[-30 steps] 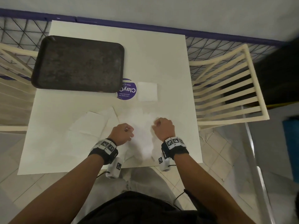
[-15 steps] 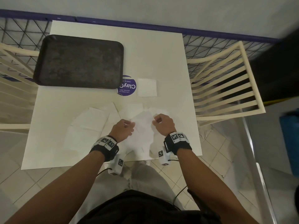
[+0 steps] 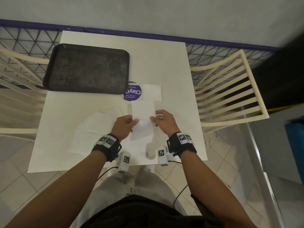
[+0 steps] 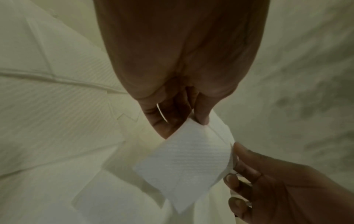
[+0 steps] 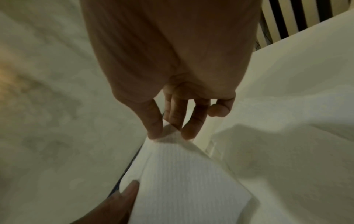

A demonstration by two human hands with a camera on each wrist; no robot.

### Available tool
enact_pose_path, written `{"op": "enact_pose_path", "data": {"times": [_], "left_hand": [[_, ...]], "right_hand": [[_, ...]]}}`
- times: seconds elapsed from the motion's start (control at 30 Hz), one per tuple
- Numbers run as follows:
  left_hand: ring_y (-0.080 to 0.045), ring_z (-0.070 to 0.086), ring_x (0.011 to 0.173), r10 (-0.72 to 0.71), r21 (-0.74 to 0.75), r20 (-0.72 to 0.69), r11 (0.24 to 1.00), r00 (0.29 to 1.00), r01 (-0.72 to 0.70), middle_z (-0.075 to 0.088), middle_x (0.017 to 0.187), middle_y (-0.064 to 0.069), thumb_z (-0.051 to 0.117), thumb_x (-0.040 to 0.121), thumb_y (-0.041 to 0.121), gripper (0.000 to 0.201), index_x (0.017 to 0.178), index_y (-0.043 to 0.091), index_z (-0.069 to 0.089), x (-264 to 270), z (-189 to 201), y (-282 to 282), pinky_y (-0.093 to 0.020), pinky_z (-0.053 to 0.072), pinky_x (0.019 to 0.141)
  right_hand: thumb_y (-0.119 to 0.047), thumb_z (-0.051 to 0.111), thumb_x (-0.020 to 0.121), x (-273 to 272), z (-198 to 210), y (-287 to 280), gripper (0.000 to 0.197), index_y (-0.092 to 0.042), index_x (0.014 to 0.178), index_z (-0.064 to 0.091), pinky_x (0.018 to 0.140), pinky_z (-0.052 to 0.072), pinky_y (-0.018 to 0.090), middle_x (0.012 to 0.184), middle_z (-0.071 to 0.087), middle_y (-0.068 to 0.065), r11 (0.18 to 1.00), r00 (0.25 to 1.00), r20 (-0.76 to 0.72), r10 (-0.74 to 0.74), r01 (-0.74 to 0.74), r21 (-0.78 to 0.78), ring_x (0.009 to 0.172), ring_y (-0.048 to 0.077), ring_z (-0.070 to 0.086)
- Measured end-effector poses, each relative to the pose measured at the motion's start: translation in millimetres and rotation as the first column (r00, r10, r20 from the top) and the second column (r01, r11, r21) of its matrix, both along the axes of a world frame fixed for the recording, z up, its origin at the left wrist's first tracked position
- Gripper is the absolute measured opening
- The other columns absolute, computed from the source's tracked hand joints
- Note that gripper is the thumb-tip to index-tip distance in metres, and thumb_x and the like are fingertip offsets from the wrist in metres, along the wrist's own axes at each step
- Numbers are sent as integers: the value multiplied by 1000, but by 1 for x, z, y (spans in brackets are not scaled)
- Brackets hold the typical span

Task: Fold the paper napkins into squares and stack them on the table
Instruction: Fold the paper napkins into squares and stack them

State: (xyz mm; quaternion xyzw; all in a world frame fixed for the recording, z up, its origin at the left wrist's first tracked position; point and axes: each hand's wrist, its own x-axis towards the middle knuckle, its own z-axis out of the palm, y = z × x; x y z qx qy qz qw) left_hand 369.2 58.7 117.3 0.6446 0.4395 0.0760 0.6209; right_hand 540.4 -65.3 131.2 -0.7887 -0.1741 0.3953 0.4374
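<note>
A white paper napkin [image 3: 142,117], folded to a long strip, hangs above the white table [image 3: 164,66] between my two hands. My left hand [image 3: 125,123] pinches its left edge with thumb and fingers [image 4: 201,116]. My right hand [image 3: 162,120] pinches the right edge between thumb and fingers [image 5: 155,125]. The napkin [image 4: 184,163] shows its ribbed surface in both wrist views [image 5: 184,181]. A folded square napkin [image 3: 151,92] lies flat on the table just beyond it. Unfolded napkins [image 3: 97,122] lie spread to the left under my left wrist.
A dark tray [image 3: 87,68] sits at the table's far left. A round purple sticker [image 3: 132,93] lies between the tray and the folded square. Cream slatted chairs stand on the right [image 3: 230,89] and left [image 3: 18,76]. A wire fence [image 3: 29,38] runs behind.
Both hands have lifted the napkin off the table and moved it away from me. It now hangs as a narrow strip instead of a rumpled sheet.
</note>
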Motion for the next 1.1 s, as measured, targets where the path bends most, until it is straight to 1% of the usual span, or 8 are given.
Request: {"op": "enact_pose_path", "data": {"times": [0.1,0.3,0.4,0.53,0.67,0.77,0.87,1.1], "left_hand": [[-14,53,63,3,6,13,1000,1000,-3,56,57,16,71,95,18,39,58,25,62,-5,-1,6,-41,52,68],[-22,70,79,116,-161,135,982,984,-94,77,86,-10,66,96,4,11,97,13,72,-12,4,10,-47,58,85],[-26,71,87,155,-220,168,968,973,-116,76,101,-20,64,95,-1,14,102,7,73,-13,6,10,-49,58,90],[-27,71,94,195,-249,170,957,966,-150,75,108,-18,61,96,-5,18,106,1,75,-15,8,10,-49,58,95],[-25,71,98,178,-253,172,959,969,-131,77,108,-15,56,91,-12,28,99,1,78,-18,9,9,-45,60,93],[-25,72,100,170,-275,167,954,971,-120,77,108,-12,48,86,-15,37,97,2,79,-17,17,6,-33,60,84],[-25,70,98,180,-289,180,949,967,-123,76,111,-14,40,82,-14,43,98,0,78,-16,18,6,-34,58,85],[-22,71,90,196,-200,161,966,967,-163,79,102,-8,73,94,18,13,105,12,78,-14,7,11,-40,61,84]], "right_hand": [[-13,79,84,-2,1,0,26,-8,107,67,68,52,26,61,67,-12,997,997,34,71,-71,5,56,6,61],[-7,77,85,-10,8,3,13,-7,95,68,68,52,27,65,58,8,993,995,50,91,-95,73,58,14,56],[5,69,87,-13,10,3,14,-9,92,68,65,50,24,62,59,-3,983,992,55,116,-123,135,62,15,54],[12,56,86,-15,17,3,29,-13,83,70,56,41,12,65,65,-6,990,993,42,113,-116,85,58,5,57],[4,48,85,-16,19,2,38,-16,86,80,62,40,17,92,75,8,995,998,-34,49,-46,83,66,13,57],[-10,56,87,-17,21,4,29,-21,82,82,64,40,22,97,77,2,996,997,-71,-3,10,87,69,13,58],[-12,69,88,-17,16,6,19,-26,85,80,71,53,26,92,76,4,994,1000,5,13,-14,110,70,11,62],[-3,70,87,-16,11,8,21,-21,91,79,78,54,31,90,74,16,986,999,32,17,-22,164,71,16,61]]}}
